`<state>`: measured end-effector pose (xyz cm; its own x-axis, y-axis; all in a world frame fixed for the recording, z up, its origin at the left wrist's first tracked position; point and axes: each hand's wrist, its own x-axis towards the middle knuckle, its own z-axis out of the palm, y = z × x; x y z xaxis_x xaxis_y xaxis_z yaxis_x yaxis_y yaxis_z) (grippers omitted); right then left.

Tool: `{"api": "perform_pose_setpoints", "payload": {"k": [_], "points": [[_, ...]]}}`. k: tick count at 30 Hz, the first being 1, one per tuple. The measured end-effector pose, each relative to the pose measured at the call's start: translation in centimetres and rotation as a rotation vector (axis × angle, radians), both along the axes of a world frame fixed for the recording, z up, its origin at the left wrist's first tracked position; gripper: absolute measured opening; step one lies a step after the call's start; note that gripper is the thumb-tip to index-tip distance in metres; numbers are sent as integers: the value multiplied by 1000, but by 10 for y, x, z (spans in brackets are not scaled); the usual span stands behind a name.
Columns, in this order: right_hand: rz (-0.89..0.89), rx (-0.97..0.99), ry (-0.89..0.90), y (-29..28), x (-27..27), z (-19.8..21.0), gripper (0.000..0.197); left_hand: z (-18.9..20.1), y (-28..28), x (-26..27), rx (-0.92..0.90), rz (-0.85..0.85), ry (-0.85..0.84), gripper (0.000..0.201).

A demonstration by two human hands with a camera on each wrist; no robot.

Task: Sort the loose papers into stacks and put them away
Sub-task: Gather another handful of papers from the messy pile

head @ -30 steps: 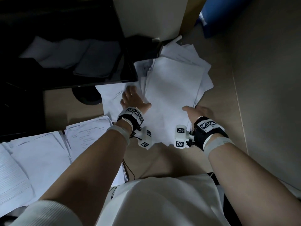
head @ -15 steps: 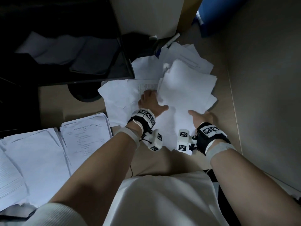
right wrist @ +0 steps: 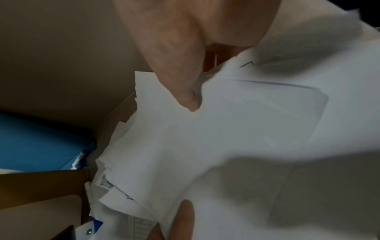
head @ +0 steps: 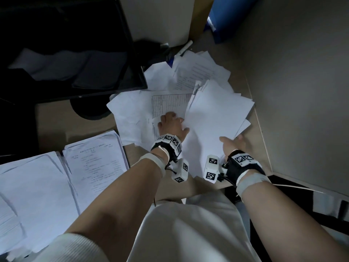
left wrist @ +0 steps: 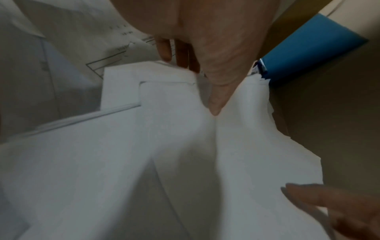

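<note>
**A:** What am I dealing with in that bundle of papers [head: 217, 118]?

**B:** From my seat it looks light, limp and slippery: many thin sheets, edges fanned and uneven, so I judge they will slide against each other and sag if held by one corner. I would take the bundle at both near edges, thumb on top, fingers beneath, and keep it pinched flat.

**A:** Where is it relative to my hands?

**B:** It stands tilted over the loose pile [head: 143, 110] on the desk [head: 52, 121], with its far end up toward one o'clock. My right hand [head: 234, 143] grips the near right edge at about five o'clock of the bundle; the right wrist view shows the thumb [right wrist: 185, 91] lying on the top sheet and fingers tucked underneath. My left hand [head: 172, 125] is at the bundle's left edge, roughly eight o'clock; the left wrist view shows its thumb [left wrist: 216, 104] pressed into a fold between sheets and the fingers curled down onto the gridded form [head: 166, 104] beyond. I read that as a pinch on the bundle's edge, though the contact below is hidden.

**A:** And around it?

**B:** Sorted stacks [head: 56, 176] lie at nine o'clock, well apart. A blue folder [head: 226, 19] leans at twelve o'clock, and the dark monitor [head: 66, 44] stands at eleven.
</note>
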<state>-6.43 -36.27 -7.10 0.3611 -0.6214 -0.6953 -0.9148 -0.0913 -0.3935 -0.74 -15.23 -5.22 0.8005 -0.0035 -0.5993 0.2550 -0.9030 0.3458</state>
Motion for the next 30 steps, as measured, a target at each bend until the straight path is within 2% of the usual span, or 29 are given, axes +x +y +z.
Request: {"api": "perform_pose_setpoints", "payload": {"k": [1,2,3,4,6,9,11,12,13,15,17,20,22,23,25,27,28,30], "points": [[36,-31,29,-10,-7,-28,79,0,-2,-4,-64,17,54,53],[68,-41,73,-10,-12,-31,94,-1,-5,-8,-150,52,117,54],[91,-35,111,-7,-15,-27,100,1,-8,-14,-232,104,191,56],[126,-23,131,-2,-16,-13,101,-1,-9,-18,-293,152,220,58],[183,-39,155,5,-21,15,91,-4,-11,-22,-360,230,220,59],[183,-104,101,6,-25,40,55,-2,-5,-25,-432,308,248,59],[171,-122,-37,11,-21,50,34,0,3,-30,-437,369,299,38],[186,-142,-107,14,-16,53,41,2,7,-33,-403,382,325,25],[203,-158,-143,17,-10,53,53,3,10,-39,-356,392,362,22],[281,-189,-125,29,-1,62,69,4,19,-53,-326,382,451,26],[377,-206,-68,40,2,62,77,0,29,-70,-372,436,491,24],[402,-181,10,47,5,61,94,-7,37,-87,-511,619,467,36],[415,-216,97,47,4,56,102,-14,40,-95,-471,610,484,35],[408,-229,120,44,3,53,104,-20,43,-99,-457,628,482,40],[420,-221,126,40,4,49,103,-27,45,-104,-469,743,457,64],[421,-149,129,36,10,46,96,-62,50,-112,-455,811,415,92],[409,-106,150,33,14,44,93,-56,47,-111,-455,829,405,97],[416,-47,214,28,19,41,87,-29,37,-104,-454,808,374,82]]}}
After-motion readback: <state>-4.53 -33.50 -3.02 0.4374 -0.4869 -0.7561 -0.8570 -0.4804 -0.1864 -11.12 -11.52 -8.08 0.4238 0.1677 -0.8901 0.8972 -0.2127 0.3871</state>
